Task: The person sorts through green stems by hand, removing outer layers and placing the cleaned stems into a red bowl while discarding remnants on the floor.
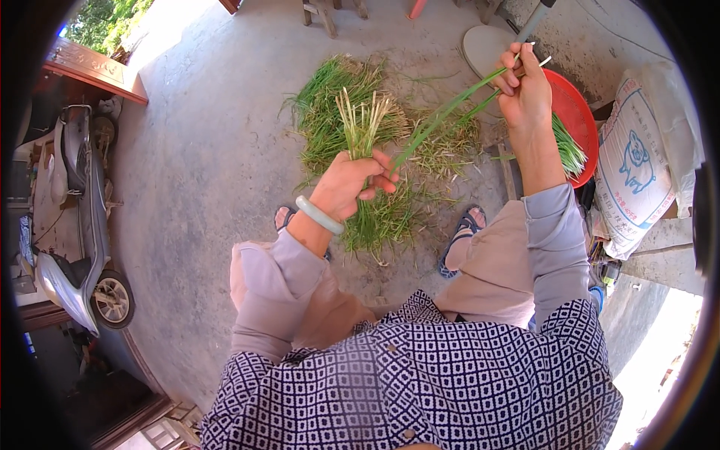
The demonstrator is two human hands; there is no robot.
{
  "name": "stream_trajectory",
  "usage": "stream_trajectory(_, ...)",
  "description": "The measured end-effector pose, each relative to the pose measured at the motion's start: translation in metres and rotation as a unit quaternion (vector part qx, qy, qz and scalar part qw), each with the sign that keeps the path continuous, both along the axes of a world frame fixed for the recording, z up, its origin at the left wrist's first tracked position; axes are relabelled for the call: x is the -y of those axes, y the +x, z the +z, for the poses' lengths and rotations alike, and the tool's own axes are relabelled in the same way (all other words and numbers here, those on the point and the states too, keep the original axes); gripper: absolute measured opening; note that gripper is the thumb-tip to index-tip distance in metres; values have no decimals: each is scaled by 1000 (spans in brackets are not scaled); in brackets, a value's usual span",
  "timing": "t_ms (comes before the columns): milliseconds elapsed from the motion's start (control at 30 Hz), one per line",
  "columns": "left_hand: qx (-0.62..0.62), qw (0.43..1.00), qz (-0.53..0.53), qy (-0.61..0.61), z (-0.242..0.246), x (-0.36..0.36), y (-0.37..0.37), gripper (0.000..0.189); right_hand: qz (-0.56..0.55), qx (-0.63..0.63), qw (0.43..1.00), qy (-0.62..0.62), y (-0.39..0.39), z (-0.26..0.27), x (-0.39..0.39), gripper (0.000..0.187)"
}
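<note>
My left hand (354, 183), with a pale bangle at its wrist, grips a bunch of green leafy stalks (360, 121), its pale cut ends pointing up. Raised at the right, my right hand (523, 84) pinches a few long green stalks with white ends (467, 104); their leaf tips reach down to my left fingers. Beyond my left hand, a large heap of green stalks (332, 101) lies on the concrete floor, with loose trimmings (444, 140) beside and below it. A red plastic basin (585, 121), partly hidden by my right forearm, holds a bundle of stalks with white ends (571, 149).
My sandalled feet (461, 236) stand either side of the trimmings. A printed white sack (635, 163) leans beside the basin at the right. A round pale board (489, 48) rests near the wall. Wooden stool legs (326, 19) show at the top, a scooter (84, 225) at the left.
</note>
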State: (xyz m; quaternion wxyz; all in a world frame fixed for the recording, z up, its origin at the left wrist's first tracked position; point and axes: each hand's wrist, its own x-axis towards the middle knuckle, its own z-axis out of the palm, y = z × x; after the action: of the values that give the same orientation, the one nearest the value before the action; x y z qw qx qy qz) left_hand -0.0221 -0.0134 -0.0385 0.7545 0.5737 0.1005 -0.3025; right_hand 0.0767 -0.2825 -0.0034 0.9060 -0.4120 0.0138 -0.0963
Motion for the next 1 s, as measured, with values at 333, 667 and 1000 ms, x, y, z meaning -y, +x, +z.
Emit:
stream_trajectory(333, 32, 994, -10, -108, 4, -5, -1, 31, 88, -24, 973, -210, -15, 7, -11, 22)
stream_trajectory(667, 49, 976, -33, -208, 9, -2, 2, 49, 222, 7, 863, -453, -33, 8, -41, 37)
stream_trajectory(1000, 80, 974, -33, -209, 11, -2, 0, 55, 289, 60, 856, -424, -54, 12, -61, 33)
